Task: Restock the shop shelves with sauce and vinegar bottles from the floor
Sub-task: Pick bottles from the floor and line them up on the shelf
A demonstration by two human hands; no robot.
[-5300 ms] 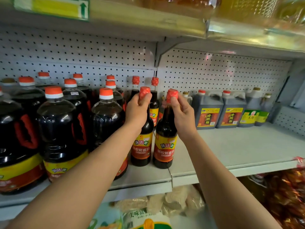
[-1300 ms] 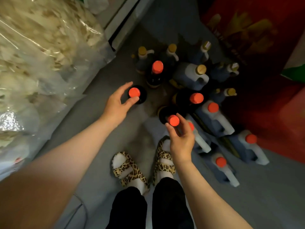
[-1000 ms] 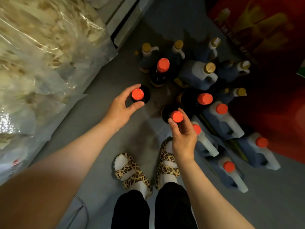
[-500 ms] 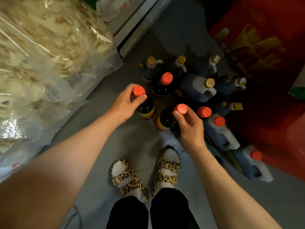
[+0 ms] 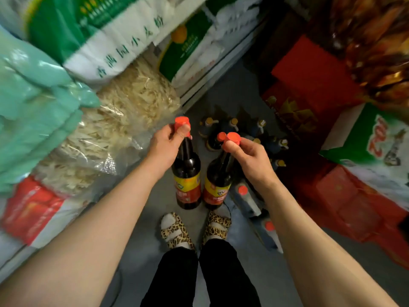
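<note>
Both bottles are now lifted clear of the floor cluster. Left hand (image 5: 164, 144) pinches the left bottle (image 5: 187, 173) by its red cap; right hand (image 5: 247, 156) pinches the right bottle (image 5: 218, 180) likewise. Both hang above the sandals (image 5: 177, 231), remaining jugs (image 5: 245, 198) right and far.

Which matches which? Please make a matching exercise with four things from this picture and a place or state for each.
Things:
1. left hand
2. right hand
3. leopard sandals
4. gold-capped jugs

Places or states:
A. standing on the floor, behind the lifted bottles
B. on the person's feet
C. grips the bottle nearer the noodle bag
D. grips the bottle nearer the red boxes

Pairs: 1-C, 2-D, 3-B, 4-A
</note>
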